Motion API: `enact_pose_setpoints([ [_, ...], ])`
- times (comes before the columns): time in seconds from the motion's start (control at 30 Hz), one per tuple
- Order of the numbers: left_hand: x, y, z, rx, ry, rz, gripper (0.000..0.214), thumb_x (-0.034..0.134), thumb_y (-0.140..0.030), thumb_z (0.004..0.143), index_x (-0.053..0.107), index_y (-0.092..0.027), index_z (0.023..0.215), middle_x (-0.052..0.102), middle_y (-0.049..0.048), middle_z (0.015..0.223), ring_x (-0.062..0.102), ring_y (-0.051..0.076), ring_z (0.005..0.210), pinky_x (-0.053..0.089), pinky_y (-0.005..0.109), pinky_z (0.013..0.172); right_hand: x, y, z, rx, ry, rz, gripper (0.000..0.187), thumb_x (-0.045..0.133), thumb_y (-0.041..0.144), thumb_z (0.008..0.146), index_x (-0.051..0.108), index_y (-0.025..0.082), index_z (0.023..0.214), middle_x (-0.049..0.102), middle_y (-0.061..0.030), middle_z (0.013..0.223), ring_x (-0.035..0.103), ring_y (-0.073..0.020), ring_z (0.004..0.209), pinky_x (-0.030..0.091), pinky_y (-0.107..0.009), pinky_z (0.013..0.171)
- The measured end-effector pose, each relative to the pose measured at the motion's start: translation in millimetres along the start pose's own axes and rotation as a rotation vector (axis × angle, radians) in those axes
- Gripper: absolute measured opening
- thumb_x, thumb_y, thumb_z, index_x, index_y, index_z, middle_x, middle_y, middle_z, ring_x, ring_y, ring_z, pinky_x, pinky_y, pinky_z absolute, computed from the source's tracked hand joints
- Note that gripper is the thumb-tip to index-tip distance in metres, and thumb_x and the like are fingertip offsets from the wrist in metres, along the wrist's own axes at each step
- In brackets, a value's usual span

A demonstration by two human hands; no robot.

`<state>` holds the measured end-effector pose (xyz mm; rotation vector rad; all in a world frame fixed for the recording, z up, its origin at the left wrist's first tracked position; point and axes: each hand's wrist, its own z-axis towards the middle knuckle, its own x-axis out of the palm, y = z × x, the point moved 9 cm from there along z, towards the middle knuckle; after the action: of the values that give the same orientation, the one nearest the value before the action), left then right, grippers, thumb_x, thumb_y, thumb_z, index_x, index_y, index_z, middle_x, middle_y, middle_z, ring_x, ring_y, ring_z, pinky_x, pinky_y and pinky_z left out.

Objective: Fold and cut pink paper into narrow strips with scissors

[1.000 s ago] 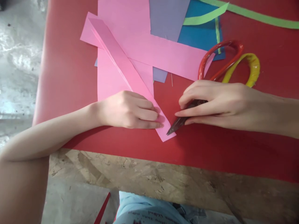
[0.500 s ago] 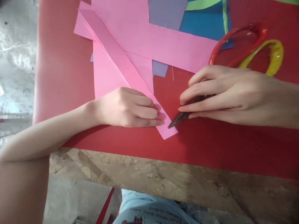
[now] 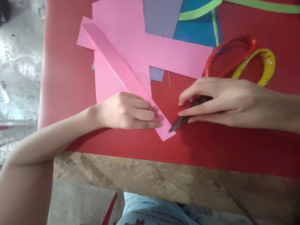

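Observation:
My left hand (image 3: 131, 111) lies with its fingers curled and pressed together on a long pink paper strip (image 3: 112, 57), near the strip's lower end. The strip runs diagonally and looks folded lengthwise. My right hand (image 3: 225, 103) is closed around the blade part of a pair of scissors (image 3: 267, 67) with one red and one yellow handle loop. Their dark blades look closed, and the tip touches or hovers just over the strip's end; I cannot tell which. Under the strip lie larger pieces of pink paper (image 3: 119, 18).
A red sheet (image 3: 225, 150) covers the table, whose bare chipboard edge (image 3: 140, 170) faces me. Purple paper (image 3: 161, 15), blue paper (image 3: 197, 29) and a green strip (image 3: 201, 12) lie at the back. A thin white sliver (image 3: 169, 78) rests near the pink paper.
The view has shifted slightly, so most things on the table sit a little lower and further left. Both hands keep their hold, and the scissor tip stays at the strip's end.

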<state>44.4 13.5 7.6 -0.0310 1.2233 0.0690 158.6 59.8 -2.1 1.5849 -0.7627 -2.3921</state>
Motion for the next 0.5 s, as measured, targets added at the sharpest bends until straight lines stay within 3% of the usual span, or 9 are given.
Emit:
enact_pose_setpoints([
  [0.27, 0.0, 0, 1, -0.013, -0.023, 0.006, 0.022, 0.059, -0.007, 0.09, 0.069, -0.02, 0.105, 0.077, -0.0043, 0.083, 0.073, 0.01, 0.091, 0.058, 0.019, 0.08, -1, 11, 2, -0.108, 0.035, -0.244, 0.038, 0.04, 0.021, 0.1, 0.073, 0.019, 0.082, 0.065, -0.004, 0.084, 0.055, -0.0158, 0.081, 0.039, -0.03, 0.051],
  [0.5, -0.2, 0, 1, -0.007, -0.015, 0.016, 0.022, 0.059, -0.008, 0.09, 0.068, -0.021, 0.106, 0.077, -0.0036, 0.089, 0.074, 0.01, 0.09, 0.059, 0.02, 0.08, -13, -8, -15, 0.039, -0.057, -0.077, 0.02, 0.053, 0.025, 0.096, 0.073, 0.023, 0.096, 0.06, -0.0035, 0.098, 0.057, -0.0104, 0.082, 0.05, -0.026, 0.068],
])
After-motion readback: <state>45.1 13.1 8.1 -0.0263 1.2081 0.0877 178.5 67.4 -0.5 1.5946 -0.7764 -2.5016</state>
